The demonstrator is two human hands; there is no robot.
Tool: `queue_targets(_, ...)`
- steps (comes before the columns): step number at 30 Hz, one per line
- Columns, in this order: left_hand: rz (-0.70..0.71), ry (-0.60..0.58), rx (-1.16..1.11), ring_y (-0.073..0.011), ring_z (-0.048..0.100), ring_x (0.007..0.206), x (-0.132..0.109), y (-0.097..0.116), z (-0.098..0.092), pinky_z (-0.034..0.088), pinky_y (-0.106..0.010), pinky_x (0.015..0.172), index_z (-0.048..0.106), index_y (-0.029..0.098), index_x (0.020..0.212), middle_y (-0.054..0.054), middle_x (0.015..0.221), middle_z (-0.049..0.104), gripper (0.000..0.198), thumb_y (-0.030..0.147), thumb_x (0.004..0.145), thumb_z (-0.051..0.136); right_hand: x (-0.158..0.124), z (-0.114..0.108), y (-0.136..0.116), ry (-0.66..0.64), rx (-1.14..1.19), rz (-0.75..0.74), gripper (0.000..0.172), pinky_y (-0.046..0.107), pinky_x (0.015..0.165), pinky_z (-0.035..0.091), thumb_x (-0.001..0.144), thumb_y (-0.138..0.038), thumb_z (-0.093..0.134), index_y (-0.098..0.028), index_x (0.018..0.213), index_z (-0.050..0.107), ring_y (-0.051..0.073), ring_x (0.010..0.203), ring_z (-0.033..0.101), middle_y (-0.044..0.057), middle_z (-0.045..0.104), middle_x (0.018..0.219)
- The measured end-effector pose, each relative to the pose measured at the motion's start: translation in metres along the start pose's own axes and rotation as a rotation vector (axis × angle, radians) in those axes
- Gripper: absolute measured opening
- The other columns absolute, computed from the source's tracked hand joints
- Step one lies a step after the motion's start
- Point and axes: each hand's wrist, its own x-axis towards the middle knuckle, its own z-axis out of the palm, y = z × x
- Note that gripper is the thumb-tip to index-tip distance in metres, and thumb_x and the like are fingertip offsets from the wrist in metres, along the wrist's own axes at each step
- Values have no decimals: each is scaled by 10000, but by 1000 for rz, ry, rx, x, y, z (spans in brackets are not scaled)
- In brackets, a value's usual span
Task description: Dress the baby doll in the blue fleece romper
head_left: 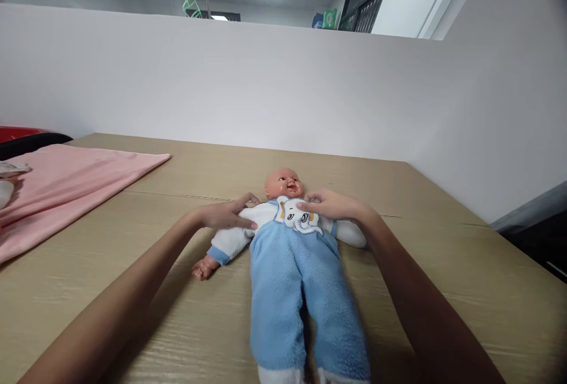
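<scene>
Both arms (pixel 124 292) forward, fingers (pixel 307 206) half-curled

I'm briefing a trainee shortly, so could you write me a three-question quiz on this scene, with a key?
1. True or false: the doll lies face down on the table.
2. Which colour is the cloth at the left of the picture? A) pink B) green C) yellow
3. Fill in the blank: the left grip touches the doll's white ____.

Key:
1. False; it lies face up.
2. A
3. sleeve
</scene>
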Motion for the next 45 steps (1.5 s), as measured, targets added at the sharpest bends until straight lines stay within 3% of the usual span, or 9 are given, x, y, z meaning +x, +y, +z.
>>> queue_targets(5, 68, 27, 54, -320, 590, 1384, 6, -14, -1, 445, -390, 1159, 513, 297, 1515, -64, 1500, 651, 668, 600, 956, 718, -24, -9, 17, 0, 79, -40, 543, 352, 803, 485, 986, -730, 548, -216, 978, 725, 271, 938, 680, 57, 765, 985)
queue_targets(11, 73, 231, 129, -363, 626, 1305, 2, -7, -1, 480, -424, 1109, 670, 293, 1452, -102, 1406, 722, 588, 598, 950, 706, -72, 31, 57, 302, 98, -186, 454, 491, 1175, 459, 995, -555, 641, -278, 1351, 687, 332, 1325, 628, 87, 710, 1405)
queue_targets(17, 303, 494, 347, -349, 510, 1404, 7, 60, 27, 403, -532, 1212, 655, 266, 1374, -112, 1448, 654, 424, 543, 1078, 532, -127, 62, 134, 443, 36, -76, 723, 569, 1207, 467, 906, -556, 771, -293, 1543, 549, 386, 1414, 575, 154, 616, 1539)
queue_targets(21, 499, 426, 510, -370, 536, 1379, 53, 102, 57, 374, -544, 1221, 683, 216, 1320, -152, 1369, 686, 343, 433, 1069, 598, -136, 61, 157, 451, 54, -35, 542, 556, 1147, 507, 913, -514, 762, -263, 1386, 682, 389, 1311, 646, 153, 715, 1393)
queue_targets(25, 486, 295, 627, -360, 673, 1113, 110, 106, 71, 484, -470, 984, 743, 189, 1098, -151, 1132, 760, 188, 346, 998, 720, -136, 59, 147, 479, 158, -61, 366, 475, 962, 596, 906, -431, 764, -233, 1213, 745, 317, 1053, 733, 120, 769, 1158)
queue_targets(28, 519, 275, 616, -319, 684, 971, 128, 100, 73, 481, -405, 857, 734, 197, 977, -125, 1015, 759, 151, 342, 967, 772, -138, 62, 133, 551, 334, -58, 369, 416, 877, 630, 849, -432, 822, -237, 1149, 734, 266, 952, 741, 80, 760, 1086)
queue_targets(33, 646, 275, 510, -294, 668, 1062, 114, 96, 74, 474, -385, 944, 694, 206, 1115, -118, 1126, 736, 253, 442, 1086, 606, -129, 54, 117, 532, 603, -47, 472, 354, 712, 624, 761, -493, 921, -251, 1104, 706, 222, 776, 724, 31, 759, 923)
queue_targets(39, 783, 246, 378, -262, 702, 1098, 99, 100, 73, 484, -351, 973, 698, 237, 1226, -102, 1171, 763, 318, 458, 1140, 487, -75, 31, 90, 772, 833, -108, 541, 382, 852, 644, 684, -578, 964, -250, 1019, 695, 252, 928, 759, 57, 803, 1011)
queue_targets(45, 925, 511, 511, -244, 694, 969, 96, 89, 76, 477, -381, 913, 763, 232, 1207, -114, 1033, 770, 421, 465, 1151, 417, -53, 61, 54, 715, 835, -200, 497, 348, 773, 635, 720, -517, 957, -244, 1042, 695, 214, 822, 736, 16, 754, 881)
